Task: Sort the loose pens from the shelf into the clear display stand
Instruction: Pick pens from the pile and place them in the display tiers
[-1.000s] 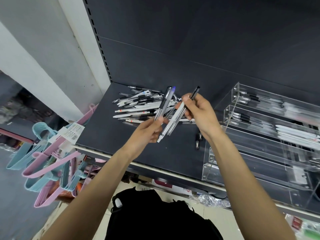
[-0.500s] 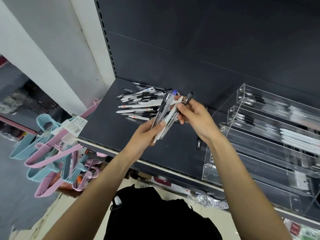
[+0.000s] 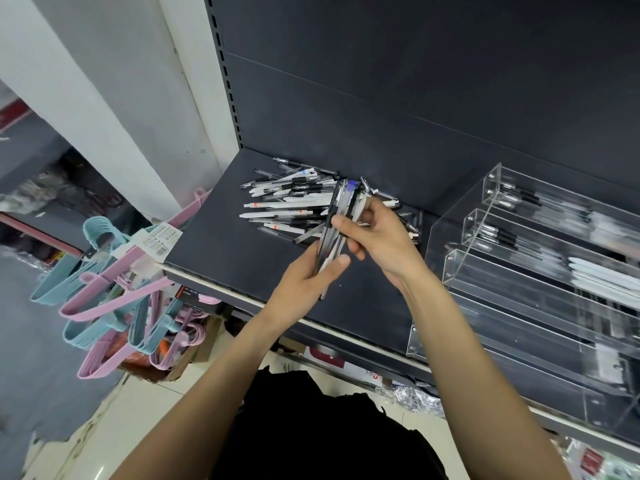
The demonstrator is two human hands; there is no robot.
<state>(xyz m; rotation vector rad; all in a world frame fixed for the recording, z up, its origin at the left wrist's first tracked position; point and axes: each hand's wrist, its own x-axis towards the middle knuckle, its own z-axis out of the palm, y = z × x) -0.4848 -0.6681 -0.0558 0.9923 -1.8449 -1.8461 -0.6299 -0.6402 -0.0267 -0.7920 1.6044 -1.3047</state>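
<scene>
A pile of loose pens (image 3: 287, 202), white and clear with black grips, lies at the back left of the dark shelf (image 3: 221, 251). My left hand (image 3: 308, 282) grips a small bundle of pens (image 3: 337, 223) that points up and away, one with a blue cap. My right hand (image 3: 377, 237) pinches the same bundle from the right, its thumb across the barrels. The clear display stand (image 3: 457, 268) sits on the right of the shelf, with pens lying in its upper tiers.
Pink and blue hangers (image 3: 104, 289) with a price tag hang off the shelf's left end. A white pillar (image 3: 114, 98) stands behind them. A black bag (image 3: 322, 427) sits below me on the tiled floor, and packaged goods fill the lower shelf.
My right hand brought its pens against the ones in my left hand, so both hands hold one gathered bundle. The view shifted slightly left and down.
</scene>
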